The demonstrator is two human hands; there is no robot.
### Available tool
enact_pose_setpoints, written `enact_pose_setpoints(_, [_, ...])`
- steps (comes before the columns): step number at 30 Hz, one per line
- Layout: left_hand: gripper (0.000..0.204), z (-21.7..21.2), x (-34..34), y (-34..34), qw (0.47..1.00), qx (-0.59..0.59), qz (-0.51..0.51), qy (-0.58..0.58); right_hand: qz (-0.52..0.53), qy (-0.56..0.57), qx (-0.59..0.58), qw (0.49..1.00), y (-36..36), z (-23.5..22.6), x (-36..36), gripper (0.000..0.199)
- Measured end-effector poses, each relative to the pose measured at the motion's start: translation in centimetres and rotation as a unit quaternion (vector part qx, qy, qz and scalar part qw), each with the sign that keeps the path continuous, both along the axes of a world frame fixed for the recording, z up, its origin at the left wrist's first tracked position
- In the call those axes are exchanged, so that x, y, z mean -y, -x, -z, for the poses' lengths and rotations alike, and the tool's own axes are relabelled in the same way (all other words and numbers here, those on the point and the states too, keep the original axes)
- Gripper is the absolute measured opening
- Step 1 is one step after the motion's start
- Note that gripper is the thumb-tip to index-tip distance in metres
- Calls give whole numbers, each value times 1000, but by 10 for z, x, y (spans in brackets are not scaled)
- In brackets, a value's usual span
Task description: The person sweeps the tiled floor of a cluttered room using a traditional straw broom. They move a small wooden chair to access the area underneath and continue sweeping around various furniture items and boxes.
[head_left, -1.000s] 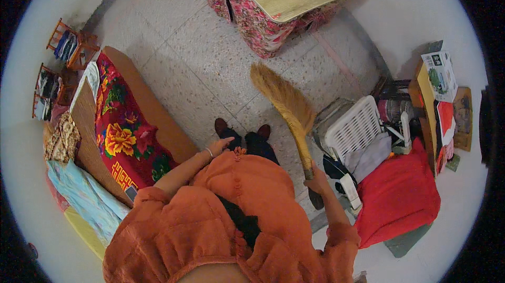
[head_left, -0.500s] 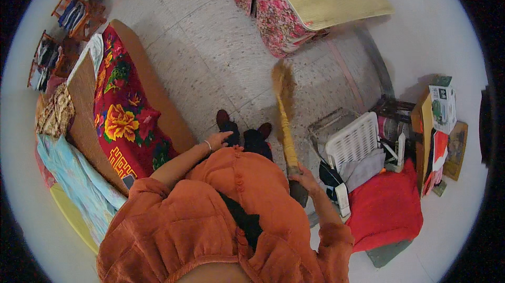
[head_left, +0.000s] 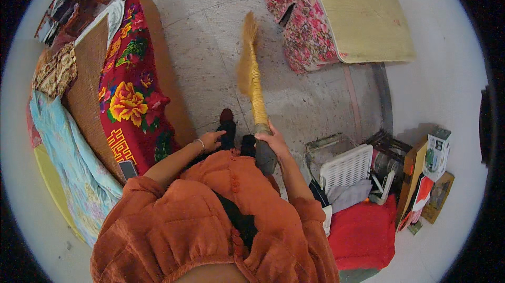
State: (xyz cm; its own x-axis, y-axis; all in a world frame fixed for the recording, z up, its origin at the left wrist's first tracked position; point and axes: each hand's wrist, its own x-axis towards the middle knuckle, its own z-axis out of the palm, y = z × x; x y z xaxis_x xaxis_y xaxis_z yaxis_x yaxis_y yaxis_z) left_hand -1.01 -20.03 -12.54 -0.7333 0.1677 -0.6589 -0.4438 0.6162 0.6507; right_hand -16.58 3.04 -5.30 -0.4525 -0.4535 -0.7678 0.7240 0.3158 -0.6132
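Note:
A straw hand broom (head_left: 256,96) has a yellow-wrapped shaft and a thick grey handle end. My right hand (head_left: 272,141) is closed around the grey part, in front of my body. The broom points away from me, its bristles spread over the grey floor (head_left: 210,67); whether they touch it I cannot tell. My left hand (head_left: 212,140), with a bracelet at the wrist, holds nothing. Its fingers stretch out near my left leg, close to the edge of the bed (head_left: 158,67).
The bed on my left carries a red floral blanket (head_left: 129,101), a light blue cloth (head_left: 71,149) and a phone (head_left: 127,169). Far right stands a mat-topped bed (head_left: 363,20) with a floral skirt. Right of me are a white plastic chair (head_left: 345,167) and a red cloth (head_left: 363,235).
My right hand has moved left and forward with the broom, and the bristles have swung left across the floor. My feet have shifted, and the whole view has turned a little.

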Motion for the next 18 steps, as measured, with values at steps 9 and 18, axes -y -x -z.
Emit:
enact_pose_setpoints(9, [53,22,28,-27,997,-23,-78,-11,-145,-189,-240,941,23,39,-6,63])
enact_pose_setpoints(18, [55,27,52,-35,993,-46,-104,-12,-106,-190,-164,962,68,77,60,74])
